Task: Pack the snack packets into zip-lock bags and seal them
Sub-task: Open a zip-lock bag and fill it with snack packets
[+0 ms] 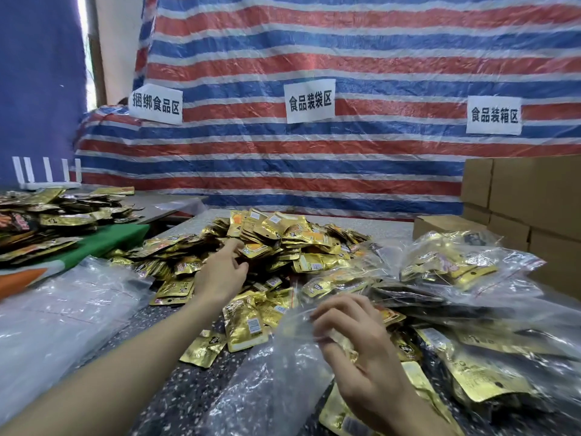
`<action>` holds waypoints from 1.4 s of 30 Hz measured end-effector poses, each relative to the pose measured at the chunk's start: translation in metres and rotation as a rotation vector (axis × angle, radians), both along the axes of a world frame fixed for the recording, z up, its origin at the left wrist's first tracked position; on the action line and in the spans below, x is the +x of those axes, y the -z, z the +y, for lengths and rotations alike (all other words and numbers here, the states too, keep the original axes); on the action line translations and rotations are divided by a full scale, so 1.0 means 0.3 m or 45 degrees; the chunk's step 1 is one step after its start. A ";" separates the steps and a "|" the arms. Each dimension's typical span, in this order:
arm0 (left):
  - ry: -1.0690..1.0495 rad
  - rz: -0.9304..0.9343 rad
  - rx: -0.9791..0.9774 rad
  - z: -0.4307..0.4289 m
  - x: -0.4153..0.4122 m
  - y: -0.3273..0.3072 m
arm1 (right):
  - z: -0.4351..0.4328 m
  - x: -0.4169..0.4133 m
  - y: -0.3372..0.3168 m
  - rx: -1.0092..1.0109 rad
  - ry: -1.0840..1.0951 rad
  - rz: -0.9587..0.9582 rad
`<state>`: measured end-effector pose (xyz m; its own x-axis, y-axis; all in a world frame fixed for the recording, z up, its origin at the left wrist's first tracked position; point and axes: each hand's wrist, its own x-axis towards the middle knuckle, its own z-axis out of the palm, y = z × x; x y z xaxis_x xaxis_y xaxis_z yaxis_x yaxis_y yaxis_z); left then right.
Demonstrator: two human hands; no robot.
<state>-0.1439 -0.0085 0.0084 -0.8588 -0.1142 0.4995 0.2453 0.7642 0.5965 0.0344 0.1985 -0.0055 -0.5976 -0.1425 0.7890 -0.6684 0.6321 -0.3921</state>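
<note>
A clear, crinkled zip-lock bag (273, 382) lies lengthwise on the speckled table (176, 388), its far end pinched by the right hand (355, 338). The left hand (224, 272) pinches a gold packet (253, 250) from the pile (298, 237).

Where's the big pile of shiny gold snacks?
In the head view, the pile of gold packets sits mid-table, where the left hand reaches, left of the filled bags and beyond the zip-lock bag the right hand grips.

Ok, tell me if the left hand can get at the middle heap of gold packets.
Probably yes: the left hand is at the near edge of the heap, with nothing between them. The right hand holds a clear bag.
</note>
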 end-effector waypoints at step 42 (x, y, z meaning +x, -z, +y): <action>0.539 0.302 1.107 0.042 0.561 -0.216 | -0.022 -0.007 0.023 -0.057 -0.192 -0.029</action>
<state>0.0245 0.0040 0.0733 -0.8021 -0.2292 0.5514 0.5821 -0.0935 0.8077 0.0322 0.1920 -0.0124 -0.5900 -0.1970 0.7830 -0.7448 0.5071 -0.4337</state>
